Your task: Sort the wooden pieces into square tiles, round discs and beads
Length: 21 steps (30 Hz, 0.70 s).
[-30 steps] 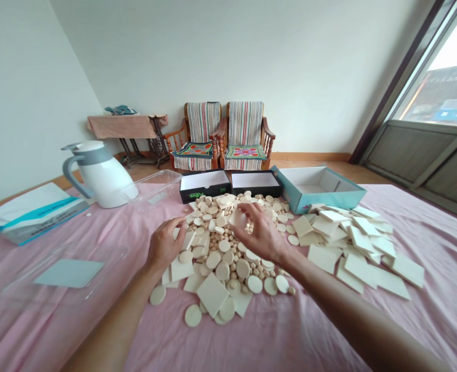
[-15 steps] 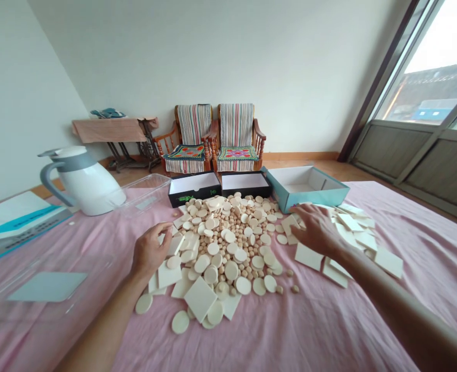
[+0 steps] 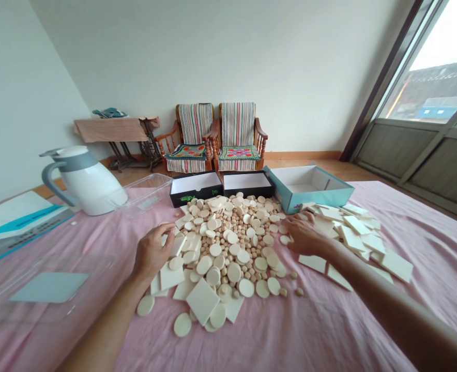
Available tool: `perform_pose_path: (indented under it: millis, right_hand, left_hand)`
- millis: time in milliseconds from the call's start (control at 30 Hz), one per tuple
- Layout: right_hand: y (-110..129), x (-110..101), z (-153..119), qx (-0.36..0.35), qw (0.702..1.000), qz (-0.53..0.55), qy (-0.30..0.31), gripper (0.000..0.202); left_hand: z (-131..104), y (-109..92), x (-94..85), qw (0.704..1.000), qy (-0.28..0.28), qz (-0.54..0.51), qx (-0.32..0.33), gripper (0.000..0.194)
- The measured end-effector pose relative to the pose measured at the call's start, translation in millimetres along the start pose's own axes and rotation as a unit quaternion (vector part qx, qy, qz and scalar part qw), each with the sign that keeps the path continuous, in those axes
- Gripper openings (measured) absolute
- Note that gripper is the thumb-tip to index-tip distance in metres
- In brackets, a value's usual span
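On the left side of a pile of wooden pieces, my left hand rests with curved fingers, thumb and index finger apart beside square wooden tiles. Whether it touches a tile cannot be made out. My right hand lies palm down over pieces at the pile's right edge, fingers spread and pointing left; what lies under the palm is hidden. Between the hands are pale round discs mixed with small wooden balls. Right of my right hand is a heap of square tiles.
Behind the pile stand two black boxes and a light blue box, all lidless. At left are a white jug, a clear plastic container and a blue-white carton. A pink cloth covers the table.
My right hand has moved slightly left and down onto the pieces at the pile's edge, covering square tiles seen there before. The left hand stays almost still. The view shifts slightly.
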State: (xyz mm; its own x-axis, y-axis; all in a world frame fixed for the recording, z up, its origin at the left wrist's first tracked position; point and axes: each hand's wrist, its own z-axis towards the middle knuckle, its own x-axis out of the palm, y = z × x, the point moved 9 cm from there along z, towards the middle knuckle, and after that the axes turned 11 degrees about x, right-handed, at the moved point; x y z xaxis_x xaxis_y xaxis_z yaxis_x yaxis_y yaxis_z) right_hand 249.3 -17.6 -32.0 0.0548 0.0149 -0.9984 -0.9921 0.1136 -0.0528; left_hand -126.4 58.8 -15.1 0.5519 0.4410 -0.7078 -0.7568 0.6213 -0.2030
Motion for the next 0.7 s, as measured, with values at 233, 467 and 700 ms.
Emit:
perform_pose_path:
  millis: [233, 467, 700]
  right_hand:
    - [15.0, 6.0, 7.1, -0.024, 1.000, -0.015, 0.002, 0.023]
    - [27.2, 8.3, 1.6, -0.050, 0.997, -0.039, -0.033, 0.028]
    - [22.1, 11.5, -8.1, -0.012, 0.998, -0.028, -0.052, 0.017]
  left_hand:
    - [-0.2, -1.2, -0.5, 1.000, 0.001, -0.001, 0.005, 0.026]
    - [0.0, -1.3, -0.8, 1.000, -0.002, 0.000, 0.001, 0.026]
    - [0.0, -3.1, -0.3, 1.000, -0.002, -0.003, -0.001, 0.025]
